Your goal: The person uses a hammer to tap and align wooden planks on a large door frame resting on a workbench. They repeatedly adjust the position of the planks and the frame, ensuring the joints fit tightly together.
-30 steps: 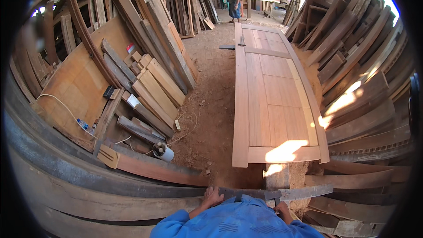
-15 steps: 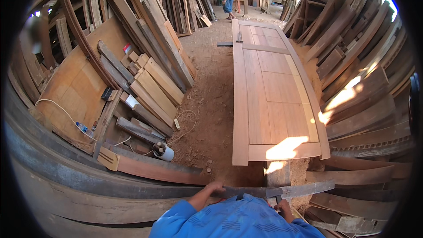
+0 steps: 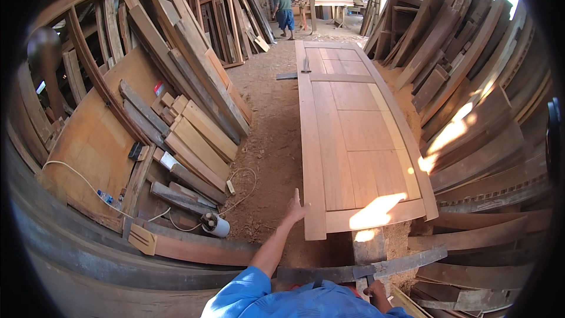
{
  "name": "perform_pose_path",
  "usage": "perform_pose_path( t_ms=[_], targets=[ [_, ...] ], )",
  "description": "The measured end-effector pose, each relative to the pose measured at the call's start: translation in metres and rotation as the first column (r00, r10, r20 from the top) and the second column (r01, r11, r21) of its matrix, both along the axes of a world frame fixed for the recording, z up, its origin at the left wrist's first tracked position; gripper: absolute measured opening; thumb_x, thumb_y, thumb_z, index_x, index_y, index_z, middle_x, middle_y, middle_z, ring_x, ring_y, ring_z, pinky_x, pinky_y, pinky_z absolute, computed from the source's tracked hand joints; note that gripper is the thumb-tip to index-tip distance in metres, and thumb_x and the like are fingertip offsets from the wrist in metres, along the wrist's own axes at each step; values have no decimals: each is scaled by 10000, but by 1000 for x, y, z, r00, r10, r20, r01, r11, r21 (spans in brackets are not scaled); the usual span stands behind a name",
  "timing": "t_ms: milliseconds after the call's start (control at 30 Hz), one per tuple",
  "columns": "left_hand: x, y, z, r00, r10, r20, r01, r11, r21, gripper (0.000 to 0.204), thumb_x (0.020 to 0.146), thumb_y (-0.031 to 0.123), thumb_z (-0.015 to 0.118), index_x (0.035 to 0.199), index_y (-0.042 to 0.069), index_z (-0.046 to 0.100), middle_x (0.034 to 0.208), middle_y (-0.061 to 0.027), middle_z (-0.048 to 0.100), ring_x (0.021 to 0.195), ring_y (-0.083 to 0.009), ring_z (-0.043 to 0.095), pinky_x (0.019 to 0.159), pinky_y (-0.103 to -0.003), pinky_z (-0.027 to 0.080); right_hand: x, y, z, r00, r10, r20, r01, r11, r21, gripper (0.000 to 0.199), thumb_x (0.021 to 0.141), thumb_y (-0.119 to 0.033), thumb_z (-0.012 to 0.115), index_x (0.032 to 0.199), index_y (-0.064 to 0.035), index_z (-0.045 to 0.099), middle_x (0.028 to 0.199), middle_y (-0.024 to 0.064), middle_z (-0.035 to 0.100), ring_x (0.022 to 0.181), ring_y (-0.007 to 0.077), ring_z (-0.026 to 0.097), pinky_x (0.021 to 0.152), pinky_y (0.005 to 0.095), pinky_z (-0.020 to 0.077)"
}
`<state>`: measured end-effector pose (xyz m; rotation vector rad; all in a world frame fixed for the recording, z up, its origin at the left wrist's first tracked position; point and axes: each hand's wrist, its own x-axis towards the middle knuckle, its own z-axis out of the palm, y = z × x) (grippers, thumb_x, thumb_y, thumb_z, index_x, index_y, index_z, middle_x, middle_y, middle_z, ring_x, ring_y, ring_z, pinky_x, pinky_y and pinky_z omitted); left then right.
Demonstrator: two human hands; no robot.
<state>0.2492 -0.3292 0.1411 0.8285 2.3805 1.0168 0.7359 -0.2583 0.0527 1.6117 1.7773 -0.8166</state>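
Note:
A large pale-brown panelled wooden door [image 3: 321,141] lies flat in front of me, with sunlit patches at its near end. My left hand [image 3: 296,207] is stretched forward, fingers spread, at the door's near left corner. Nothing is in it; whether the fingertips touch the edge I cannot tell. Close to my body, my right hand [image 3: 378,290] is closed round the handle of a dark tool that looks like a hammer [image 3: 364,271]. The tool's head is over a long grey board [image 3: 412,262] that lies across in front of me.
Timber leans along both sides, including planks [image 3: 203,135] on the left and boards [image 3: 479,129] on the right. A white pot [image 3: 219,228] and a pale cable [image 3: 254,185] are at left. A small dark tool [image 3: 305,66] rests on the door's far end. Another person [image 3: 284,12] stands beyond.
My left hand has left the grey board and reached forward to the door's corner, its fingers now spread. My right hand keeps its grip. The person in the background has turned away.

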Motion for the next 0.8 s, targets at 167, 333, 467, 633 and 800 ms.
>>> perform_pose_path(
  t_ms=[167, 333, 467, 633, 800],
  targets=[
    [28, -28, -36, 988, -152, 11, 153, 985, -78, 612, 834, 394, 694, 1317, 36, 581, 1165, -248, 667, 1186, -364, 618, 985, -456, 491, 4, 5, 9, 999, 44, 31, -43, 999, -5, 507, 630, -186, 730, 1094, 16, 709, 1180, 231, 694, 1158, 330, 665, 962, 397, 546],
    [113, -106, -114, 935, -335, 117, 334, 718, -611, 782, 830, 476, 649, 1493, 128, 426, 1466, -250, 476, 1419, -428, 372, 1124, -535, 352, 22, 17, -6, 996, -12, -93, 8, 999, -50, 475, 687, -225, 771, 1043, 77, 683, 1063, 252, 715, 979, 340, 711, 850, 405, 568],
    [149, -171, -145, 821, -543, 178, 481, 488, -729, 752, 821, 468, 677, 1483, 204, 437, 1498, -228, 437, 1420, -435, 344, 1122, -581, 320, 19, 16, -37, 840, -457, -293, 323, 855, -407, 268, 781, -151, 709, 955, 45, 648, 749, 131, 645, 594, 236, 607, 576, 387, 528],
    [118, -146, -160, 736, -537, 411, 643, 367, -673, 649, 860, 509, 646, 1419, 195, 539, 1477, -127, 514, 1397, -366, 426, 1115, -652, 270, 47, 9, -69, -93, -987, -129, 309, 94, -946, 236, 862, -232, 587, 868, 4, 611, 630, 77, 555, 518, 226, 537, 530, 363, 507],
    [109, -115, -196, 768, -484, 419, 615, 375, -694, 597, 869, 575, 578, 1324, 193, 640, 1454, -111, 547, 1374, -354, 464, 1124, -701, 232, 31, 31, -81, 127, -888, -442, 524, 439, -730, 174, 882, -199, 593, 844, -31, 623, 632, 124, 585, 520, 284, 597, 505, 441, 526]
  ],
)
